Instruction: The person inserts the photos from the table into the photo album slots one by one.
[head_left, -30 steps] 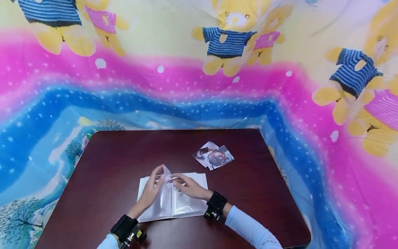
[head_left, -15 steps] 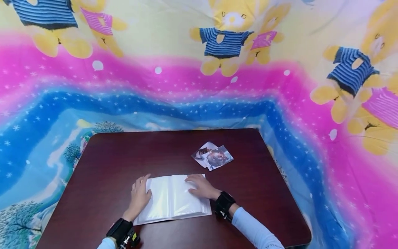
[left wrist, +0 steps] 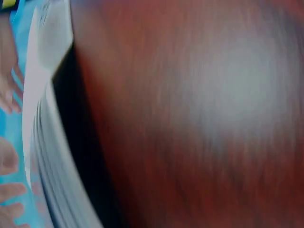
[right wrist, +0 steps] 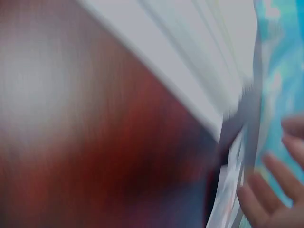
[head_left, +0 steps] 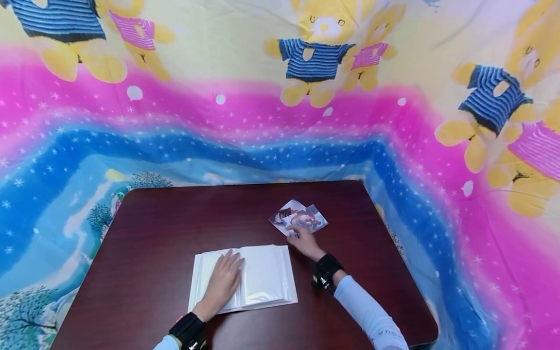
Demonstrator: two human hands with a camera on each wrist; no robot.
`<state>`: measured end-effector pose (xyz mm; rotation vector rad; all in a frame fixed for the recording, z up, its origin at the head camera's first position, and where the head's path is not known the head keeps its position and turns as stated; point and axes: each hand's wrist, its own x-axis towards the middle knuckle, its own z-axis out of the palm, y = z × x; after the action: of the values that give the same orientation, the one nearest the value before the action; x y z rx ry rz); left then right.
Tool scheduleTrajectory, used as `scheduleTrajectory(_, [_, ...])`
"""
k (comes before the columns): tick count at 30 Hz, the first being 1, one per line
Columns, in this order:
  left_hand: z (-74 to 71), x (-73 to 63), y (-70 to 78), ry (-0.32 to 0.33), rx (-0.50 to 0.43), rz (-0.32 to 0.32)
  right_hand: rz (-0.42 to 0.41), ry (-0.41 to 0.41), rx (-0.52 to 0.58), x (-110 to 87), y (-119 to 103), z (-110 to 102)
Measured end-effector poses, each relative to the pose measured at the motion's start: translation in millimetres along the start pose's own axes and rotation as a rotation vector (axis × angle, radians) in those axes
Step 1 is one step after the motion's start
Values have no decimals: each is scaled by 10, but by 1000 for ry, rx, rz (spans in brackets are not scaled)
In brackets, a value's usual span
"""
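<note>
An open photo album point(head_left: 263, 272) with clear plastic sleeves over white pages lies in front of me. My left hand point(head_left: 222, 279) rests on its left page, fingers extended and reaching toward the middle fold. Beyond the album's upper right corner, my right hand point(head_left: 307, 243) is at the near edge of two overlapping photo prints point(head_left: 311, 218), its fingertips overlapping them in the head view. In the right wrist view the fingers point(right wrist: 259, 190) are spread and loosely bent beside the photos, with nothing seen between them. The left wrist view shows the album's layered page edges point(left wrist: 64, 161).
The dark red-brown wooden table point(head_left: 144, 253) has rounded corners. A cloth backdrop point(head_left: 245, 116) printed with bears and stars hangs behind it and along the sides. Both wrists wear black camera straps point(head_left: 329, 267).
My right hand has left the album's right page and moved to the photos. My left hand has shifted from the album's left edge onto the page. Earlier, both hands were at a raised sleeve, which now lies flat.
</note>
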<state>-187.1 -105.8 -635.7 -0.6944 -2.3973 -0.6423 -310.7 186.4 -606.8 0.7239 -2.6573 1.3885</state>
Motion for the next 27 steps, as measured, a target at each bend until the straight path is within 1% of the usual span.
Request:
scheduleTrajectory(2, [36,22,104,-31,-5,38,81,120,-95,86,123,-134])
scheduleTrajectory(4, [67,35,181,-72,5,62,190,198,-194,155,223,-260])
scheduleTrajectory(6, [90,40,234,-116,2,75,334,220,-268,187,299,-362])
scheduleTrajectory(8, [107,33,266,-162,-6,82,455,210,-316,193,374,-426])
scheduleTrajectory(10, [119,17,285,-207,-10,89,547,184,-326,176,438,-448])
scheduleTrajectory(11, [125,6,291,-226,-11,92,572,177,-334,162,470,-449])
scheduleTrajectory(13, [134,-13,305,-254,-1,100,597,177,-342,132,528,-435])
scheduleTrajectory(15, [145,-25,316,-267,10,106,602,189,-355,112,569,-414])
scheduleTrajectory(19, [181,-34,330,-267,34,116,611,230,-358,118,590,-393])
scheduleTrajectory(22, [201,-36,341,-261,48,118,624,285,-334,141,570,-386])
scheduleTrajectory(25, [202,-32,352,-258,53,117,620,366,-302,162,551,-385])
scheduleTrajectory(27, [194,-31,353,-257,51,115,604,419,-258,174,535,-387])
